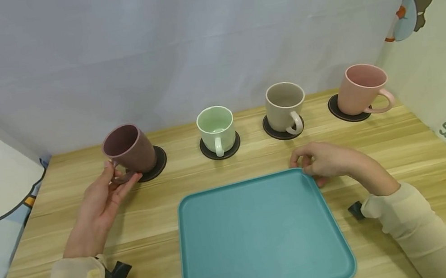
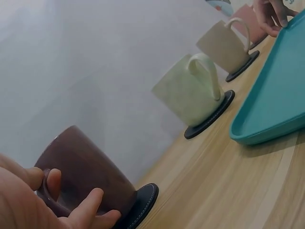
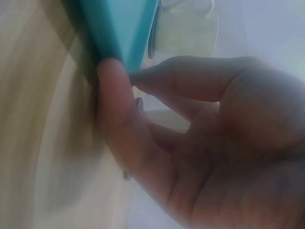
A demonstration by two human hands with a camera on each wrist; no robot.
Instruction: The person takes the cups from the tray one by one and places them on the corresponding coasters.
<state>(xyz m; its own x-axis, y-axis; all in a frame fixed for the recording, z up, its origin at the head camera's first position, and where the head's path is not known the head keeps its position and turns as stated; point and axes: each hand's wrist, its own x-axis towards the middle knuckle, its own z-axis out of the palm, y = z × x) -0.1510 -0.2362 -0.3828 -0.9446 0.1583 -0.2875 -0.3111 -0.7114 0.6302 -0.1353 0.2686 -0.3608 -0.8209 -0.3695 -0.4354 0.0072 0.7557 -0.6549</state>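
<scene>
At the left, my left hand (image 1: pixel 100 205) holds the handle of a dark maroon mug (image 1: pixel 139 153). The thumb and a finger pinch this handle, while other fingers reach along the mug's lower side in the left wrist view. Under the mug shows a round black coaster (image 1: pixel 162 160) with a stitched edge. My right hand (image 1: pixel 329 160) is at the far right corner of a teal rectangular tray (image 1: pixel 253 235). Its thumb and fingers pinch the tray's rim, also seen in the right wrist view. The tray has nothing on it.
Along the back stand a pale green mug (image 1: pixel 217 128), a beige mug (image 1: pixel 282 110) and a pink mug (image 1: pixel 357 93), each on a black coaster. A pale cloth wall (image 1: pixel 197 46) hangs behind the wooden table (image 1: pixel 158 223).
</scene>
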